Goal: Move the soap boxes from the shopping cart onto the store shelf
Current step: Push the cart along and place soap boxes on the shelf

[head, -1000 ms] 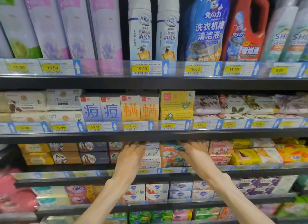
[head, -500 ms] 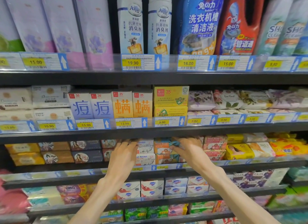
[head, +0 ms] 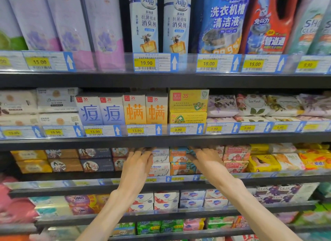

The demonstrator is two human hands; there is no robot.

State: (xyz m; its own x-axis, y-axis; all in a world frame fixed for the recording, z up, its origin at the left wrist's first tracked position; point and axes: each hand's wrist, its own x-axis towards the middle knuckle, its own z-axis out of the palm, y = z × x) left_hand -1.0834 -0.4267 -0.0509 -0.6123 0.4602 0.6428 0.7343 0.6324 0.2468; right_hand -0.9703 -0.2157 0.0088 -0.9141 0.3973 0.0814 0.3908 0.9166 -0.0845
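Observation:
Both of my arms reach into the third shelf [head: 161,189], where goat soap boxes stand in two-high stacks. My left hand [head: 138,164] rests with nearly straight fingers against the left edge of the upper white goat soap box [head: 161,155]. My right hand [head: 206,162] holds the upper orange-and-teal goat soap box [head: 179,154], thumb across its front and fingers over its top. The fingertips of both hands are hidden under the shelf above. The shopping cart is out of view.
Pink goat soap boxes [head: 236,153] and yellow soap packs [head: 263,162] sit right of my hands, dark portrait boxes [head: 96,159] to the left. The shelf above [head: 161,140] hangs low over the stacks. Further soap rows fill the lower shelves [head: 179,215].
Both hands stay at the goat soap stacks with almost no movement. Only the view has shifted slightly.

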